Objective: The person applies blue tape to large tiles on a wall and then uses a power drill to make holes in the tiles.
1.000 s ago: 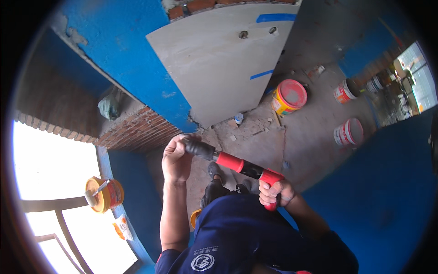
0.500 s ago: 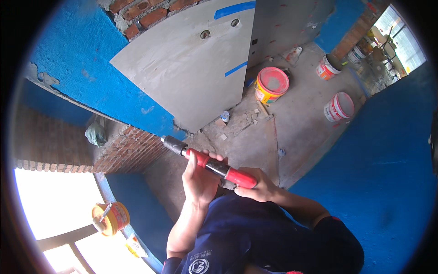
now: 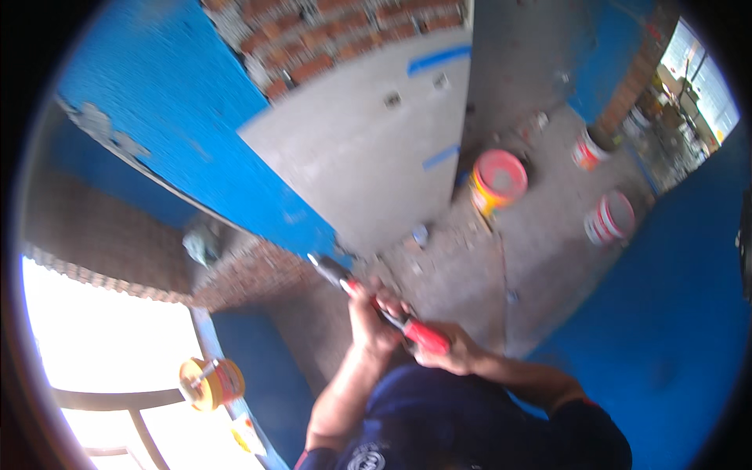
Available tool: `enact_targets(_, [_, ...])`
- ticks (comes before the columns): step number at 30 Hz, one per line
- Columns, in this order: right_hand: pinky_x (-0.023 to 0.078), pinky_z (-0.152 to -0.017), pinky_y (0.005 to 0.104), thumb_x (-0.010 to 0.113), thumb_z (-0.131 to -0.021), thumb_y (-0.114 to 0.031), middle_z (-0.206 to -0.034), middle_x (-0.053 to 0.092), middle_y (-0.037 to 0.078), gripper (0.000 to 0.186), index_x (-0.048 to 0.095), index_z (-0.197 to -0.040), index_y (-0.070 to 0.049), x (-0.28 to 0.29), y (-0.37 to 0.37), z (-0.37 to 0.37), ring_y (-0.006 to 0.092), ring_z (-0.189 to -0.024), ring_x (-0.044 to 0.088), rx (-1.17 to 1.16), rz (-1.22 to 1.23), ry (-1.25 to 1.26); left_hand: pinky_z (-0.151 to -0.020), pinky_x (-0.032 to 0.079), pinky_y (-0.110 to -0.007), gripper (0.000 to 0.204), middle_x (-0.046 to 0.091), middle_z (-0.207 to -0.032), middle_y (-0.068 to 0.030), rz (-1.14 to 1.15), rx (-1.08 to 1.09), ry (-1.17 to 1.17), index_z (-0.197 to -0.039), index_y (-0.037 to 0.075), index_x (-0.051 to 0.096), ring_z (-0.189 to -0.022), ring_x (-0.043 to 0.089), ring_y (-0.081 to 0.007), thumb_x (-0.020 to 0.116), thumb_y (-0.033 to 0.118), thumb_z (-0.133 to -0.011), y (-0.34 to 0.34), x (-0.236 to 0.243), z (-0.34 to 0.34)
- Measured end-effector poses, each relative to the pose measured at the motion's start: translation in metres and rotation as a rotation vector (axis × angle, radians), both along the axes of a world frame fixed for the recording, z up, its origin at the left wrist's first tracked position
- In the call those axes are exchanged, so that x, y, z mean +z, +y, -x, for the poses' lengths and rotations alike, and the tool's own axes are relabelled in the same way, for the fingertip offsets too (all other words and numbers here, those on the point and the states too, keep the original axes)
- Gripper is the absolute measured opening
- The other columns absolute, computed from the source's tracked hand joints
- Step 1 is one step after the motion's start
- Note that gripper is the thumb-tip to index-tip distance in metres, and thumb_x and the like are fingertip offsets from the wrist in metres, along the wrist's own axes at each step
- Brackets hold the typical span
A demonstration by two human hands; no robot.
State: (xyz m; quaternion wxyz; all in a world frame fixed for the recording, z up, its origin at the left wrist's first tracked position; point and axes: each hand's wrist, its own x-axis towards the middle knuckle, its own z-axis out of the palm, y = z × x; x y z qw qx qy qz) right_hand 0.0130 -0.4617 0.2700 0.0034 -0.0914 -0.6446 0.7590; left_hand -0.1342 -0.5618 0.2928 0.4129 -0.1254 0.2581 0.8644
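Held out in front of my body is a slim red-and-black nail gun (image 3: 428, 338) with a grey metal muzzle, pointing up and to the left. My left hand (image 3: 374, 323) is closed around its front and middle, just behind the dark muzzle sleeve. My right hand (image 3: 454, 352) grips the red rear end, its fingers partly hidden behind the tool. Beyond the muzzle tip lies the foot of a blue wall (image 3: 258, 188), and the tip looks apart from it. Motion blurs the picture.
A grey panel (image 3: 356, 149) with blue tape strips covers part of a brick wall (image 3: 345, 39). On the dusty floor stand a yellow bucket with a red lid (image 3: 500, 178) and white buckets (image 3: 609, 219). Another yellow bucket (image 3: 215, 384) is by the bright window. A blue wall (image 3: 642, 329) rises at right.
My view has swung, so the surroundings sit farther right and mostly lower. The nail gun tilts more steeply, and my left fingers now wrap over its middle. Both hands still hold it.
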Motion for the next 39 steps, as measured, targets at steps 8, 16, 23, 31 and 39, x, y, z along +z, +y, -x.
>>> enact_targets(8, [0.048,-0.069,0.0368,0.072,-0.075,-0.024,-0.077,0.063,0.012,0.028,0.063,-0.093,-0.005,-0.024,-0.008,0.004,0.0243,-0.071,0.062,0.041,-0.365,-0.021,-0.088,0.046,-0.046,0.026,0.061,-0.072,-0.0114,0.065,0.040,-0.197,-0.073,0.004,0.058,-0.072,0.059,-0.0298,0.063,0.025,-0.088,-0.040,-0.083,0.001])
enact_targets(16, [0.049,-0.064,0.0446,0.070,-0.074,-0.033,-0.071,0.065,0.012,0.026,0.062,-0.088,-0.013,-0.021,0.024,-0.022,0.0347,-0.069,0.065,0.244,-0.641,-0.047,-0.079,0.048,-0.048,0.028,0.053,-0.066,-0.0102,0.143,0.304,-0.364,-0.074,0.009,0.047,-0.068,0.054,-0.0319,0.058,0.030,-0.090,-0.083,-0.124,0.019])
enact_targets(23, [0.049,-0.065,0.0490,0.066,-0.077,-0.029,-0.068,0.063,0.018,0.023,0.059,-0.089,-0.010,-0.005,0.004,-0.015,0.0390,-0.069,0.064,0.303,-0.782,-0.082,-0.078,0.049,-0.048,0.026,0.047,-0.059,-0.0033,0.273,0.300,-0.281,-0.065,0.011,0.044,-0.059,0.053,-0.0246,0.052,0.022,-0.087,-0.074,-0.105,0.000])
enact_targets(31, [0.050,-0.066,0.0484,0.064,-0.076,-0.025,-0.071,0.065,0.018,0.022,0.059,-0.086,-0.007,0.001,0.008,-0.022,0.0399,-0.071,0.064,0.246,-0.775,-0.102,-0.078,0.049,-0.046,0.025,0.046,-0.058,-0.0020,0.358,0.241,-0.221,-0.068,0.012,0.044,-0.056,0.050,-0.0229,0.051,0.024,-0.088,-0.056,-0.106,-0.003])
enact_targets(39, [0.048,-0.069,0.0360,0.068,-0.075,-0.026,-0.079,0.066,0.011,0.030,0.065,-0.100,-0.011,-0.053,0.036,-0.044,0.0234,-0.073,0.065,0.271,-0.409,-0.089,-0.066,0.047,-0.042,0.026,0.052,-0.065,-0.0076,0.320,0.228,-0.060,-0.078,0.009,0.048,-0.062,0.053,-0.0261,0.048,0.029,-0.096,-0.068,-0.120,0.019])
